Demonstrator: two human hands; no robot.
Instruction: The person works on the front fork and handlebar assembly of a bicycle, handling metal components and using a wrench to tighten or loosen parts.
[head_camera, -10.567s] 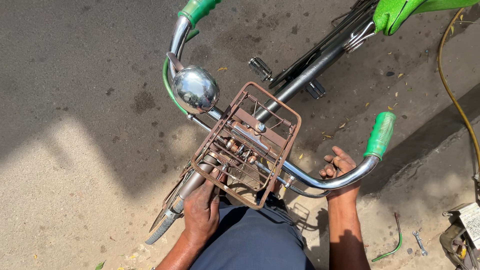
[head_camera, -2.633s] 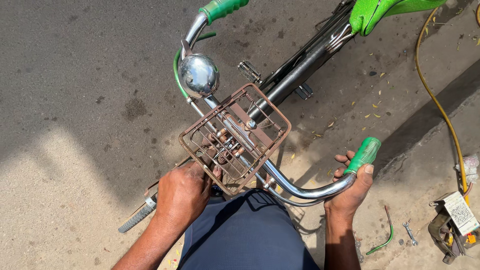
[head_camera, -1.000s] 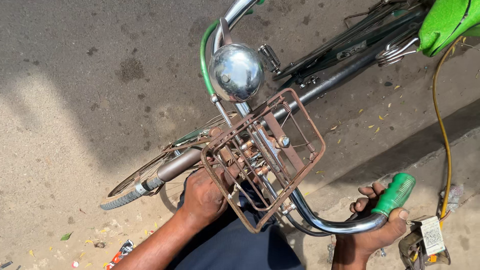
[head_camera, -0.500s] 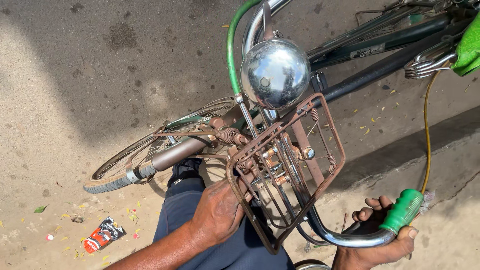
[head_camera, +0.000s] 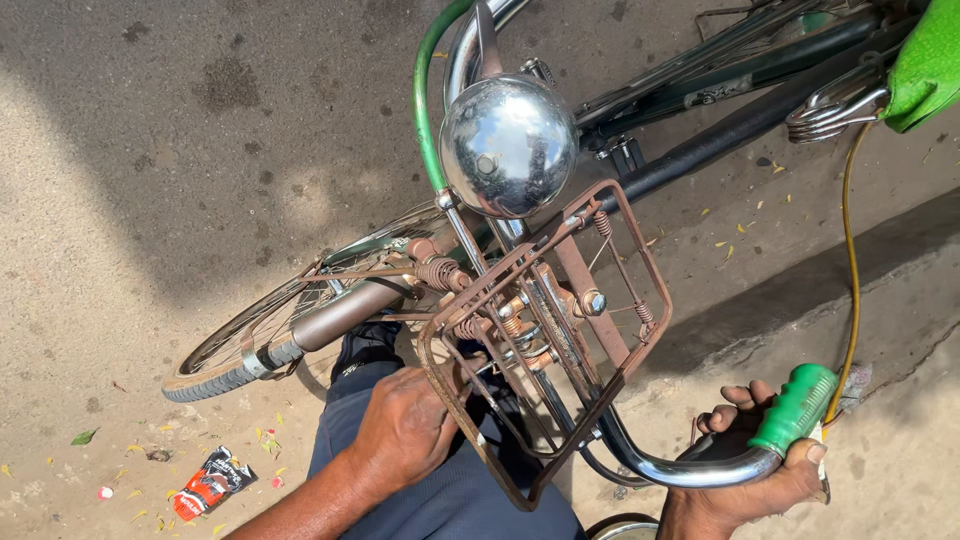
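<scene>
I look down on a bicycle's front end. A rusty wire carrier rack (head_camera: 590, 330) sits over the chrome handlebar (head_camera: 660, 465), with a round chrome headlamp (head_camera: 507, 145) above it. My left hand (head_camera: 405, 430) is pressed against the rack's lower left corner, fingers curled at the rusty frame and springs. My right hand (head_camera: 750, 470) wraps the handlebar end just below the green grip (head_camera: 795, 410). The front wheel (head_camera: 290, 320) lies turned to the left, partly hidden by the rack.
The bicycle frame tubes (head_camera: 740, 110) and a green saddle (head_camera: 925, 65) are at the upper right. A yellow cable (head_camera: 850, 270) runs down the right side. A red wrapper (head_camera: 210, 485) and leaf bits lie on the sandy ground at lower left. My dark trousers (head_camera: 470, 495) are below.
The view has shifted closer and left over the bicycle front. The wheel shows more fully. Both hands stay on the rack and the handlebar end.
</scene>
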